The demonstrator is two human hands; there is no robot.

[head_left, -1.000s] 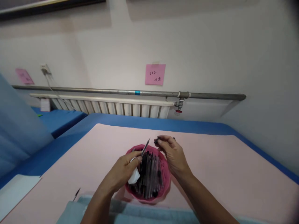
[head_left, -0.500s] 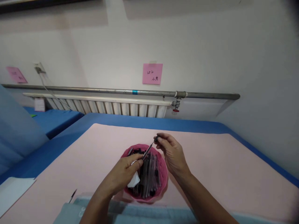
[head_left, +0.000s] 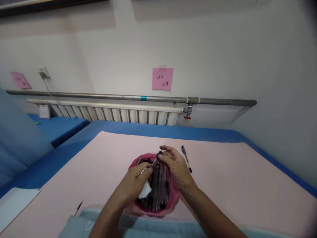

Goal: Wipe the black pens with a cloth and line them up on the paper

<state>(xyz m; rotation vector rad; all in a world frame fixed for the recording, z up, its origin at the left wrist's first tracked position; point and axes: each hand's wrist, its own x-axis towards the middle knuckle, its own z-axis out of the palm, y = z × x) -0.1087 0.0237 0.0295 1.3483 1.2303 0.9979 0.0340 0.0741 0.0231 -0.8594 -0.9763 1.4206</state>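
Over the pink basket (head_left: 174, 202), my left hand (head_left: 133, 181) is closed around a slim pen (head_left: 154, 162) pointing up and to the right. A crumpled white piece of paper or tissue (head_left: 145, 191) is tucked in the same hand. My right hand (head_left: 177, 167) pinches a small black pen part (head_left: 159, 154) at the pen's upper end, its index finger raised near the thin tip. Many clear pen barrels (head_left: 158, 186) and dark pieces fill the basket. Off to the right, a black-capped clear pen (head_left: 186, 158) lies on the pink sheet.
The pink sheet (head_left: 235, 185) covers a blue table (head_left: 198, 133). Another pen (head_left: 78, 207) lies front left by light-blue cloth (head_left: 74, 226), with white paper (head_left: 15, 205) further left. Behind are a radiator (head_left: 138, 116) and a pipe with a red-handled valve (head_left: 187, 117).
My right hand has come down and left, bringing the black part from beyond the tip onto the pen's end. The pen lying at the right, previously behind this hand, now shows.
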